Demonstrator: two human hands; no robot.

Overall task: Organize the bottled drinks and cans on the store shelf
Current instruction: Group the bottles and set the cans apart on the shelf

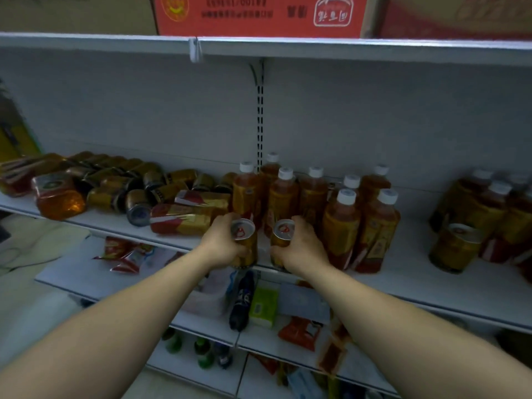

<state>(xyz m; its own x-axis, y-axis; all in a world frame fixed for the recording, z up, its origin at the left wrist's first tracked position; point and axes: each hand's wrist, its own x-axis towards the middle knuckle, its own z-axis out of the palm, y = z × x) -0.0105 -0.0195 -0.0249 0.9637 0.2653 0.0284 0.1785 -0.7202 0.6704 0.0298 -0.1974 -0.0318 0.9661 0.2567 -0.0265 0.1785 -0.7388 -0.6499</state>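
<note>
We see the left hand (223, 240) wrapped round a gold can (249, 243), fingers curled about its side, the pull-tab top facing us. The right hand (303, 243) grasps a second gold can (280, 240) the same way. Both cans are upright, close beside each other but apart, at the front edge of the white shelf (408, 254). Their lower parts are blurred, so we cannot quite tell whether their bases rest on it or hang just above it.

Just behind them stands a cluster of upright bottles (312, 197) with white caps, amber drink and gold and red labels. To the left, two fallen bottles (187, 221) lie on their sides, and beyond those a heap of cans (138, 194) lies tumbled toward the back wall. Well to the right a lone can (453, 249) stands upright near the front, with another group of bottles (486, 205) just behind it.

A red carton (259, 12) sits on the shelf above. On the lower shelf (86, 272) lie snack packets (123, 254), a green pack (263, 303) and a dark bottle (241, 300) on its side
</note>
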